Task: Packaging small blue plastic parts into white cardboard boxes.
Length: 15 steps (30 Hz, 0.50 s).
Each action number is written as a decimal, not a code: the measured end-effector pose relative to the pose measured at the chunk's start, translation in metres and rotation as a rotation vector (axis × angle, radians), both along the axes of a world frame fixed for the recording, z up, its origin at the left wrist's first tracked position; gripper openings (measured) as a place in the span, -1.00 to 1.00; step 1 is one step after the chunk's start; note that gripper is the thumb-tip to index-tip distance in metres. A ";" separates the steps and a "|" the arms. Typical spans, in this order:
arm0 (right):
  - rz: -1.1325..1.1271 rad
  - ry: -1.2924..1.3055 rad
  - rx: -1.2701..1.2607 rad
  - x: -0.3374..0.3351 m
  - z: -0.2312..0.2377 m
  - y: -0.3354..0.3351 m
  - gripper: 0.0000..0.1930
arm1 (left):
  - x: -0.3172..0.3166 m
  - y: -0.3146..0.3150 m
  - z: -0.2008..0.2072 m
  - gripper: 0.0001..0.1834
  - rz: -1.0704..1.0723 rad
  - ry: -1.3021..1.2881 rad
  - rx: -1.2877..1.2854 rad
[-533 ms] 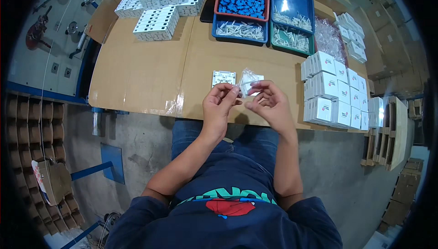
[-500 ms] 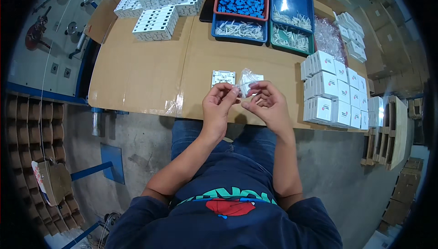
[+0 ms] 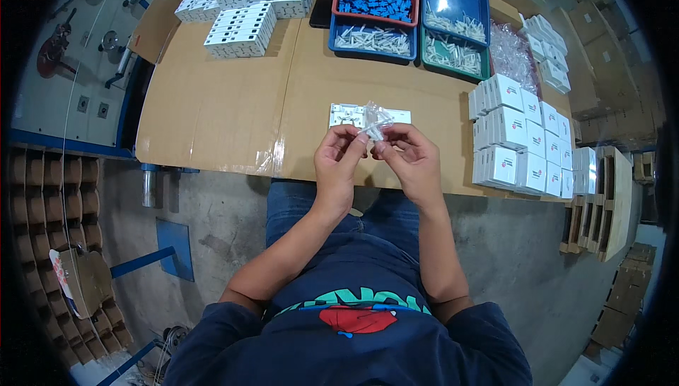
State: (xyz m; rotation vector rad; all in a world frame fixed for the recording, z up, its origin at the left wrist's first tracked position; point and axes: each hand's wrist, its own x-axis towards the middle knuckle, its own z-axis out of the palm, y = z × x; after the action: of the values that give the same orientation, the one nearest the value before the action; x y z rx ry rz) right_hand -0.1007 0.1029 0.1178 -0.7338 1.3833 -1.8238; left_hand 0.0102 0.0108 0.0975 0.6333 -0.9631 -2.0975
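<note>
Between my two hands is a small clear plastic bag point(image 3: 376, 115) with white slim pieces showing in its lower part. My left hand point(image 3: 337, 168) pinches the bag's left side between thumb and fingers. From the other side my right hand point(image 3: 416, 166) grips it the same way, thumb against the bag. Just beyond my fingertips, a white moulded plate point(image 3: 344, 114) lies on the cardboard-covered table point(image 3: 212, 117). A flat white piece point(image 3: 402, 116) sits beside it, partly hidden by the bag and my right hand.
Stacked white moulded parts point(image 3: 242, 32) stand at the far left. Beyond my hands are a red tray point(image 3: 376, 20) of blue pieces and blue and green trays of white plugs. Stacked white boxes point(image 3: 503, 130) and clear plastic bags point(image 3: 512, 59) occupy the right side.
The bag has turned and its clear end now stands up between my hands. My right hand has shifted slightly left, and its thumb has closed on the bag.
</note>
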 end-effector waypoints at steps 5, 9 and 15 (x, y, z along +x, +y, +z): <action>-0.041 0.034 -0.046 0.007 -0.003 -0.005 -0.71 | 0.000 0.000 0.005 -0.82 0.011 -0.015 -0.018; -0.067 0.010 -0.074 0.010 -0.002 -0.006 -0.74 | -0.001 -0.001 0.007 -0.77 0.016 -0.003 0.022; -0.084 -0.002 -0.051 0.009 -0.003 -0.005 -0.77 | 0.005 -0.007 0.007 -0.75 -0.043 -0.014 0.037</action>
State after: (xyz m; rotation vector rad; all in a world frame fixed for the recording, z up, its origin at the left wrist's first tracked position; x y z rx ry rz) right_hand -0.0921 0.0974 0.1153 -0.7091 1.3893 -1.9306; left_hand 0.0147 0.0038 0.1049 0.6517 -0.9551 -2.1563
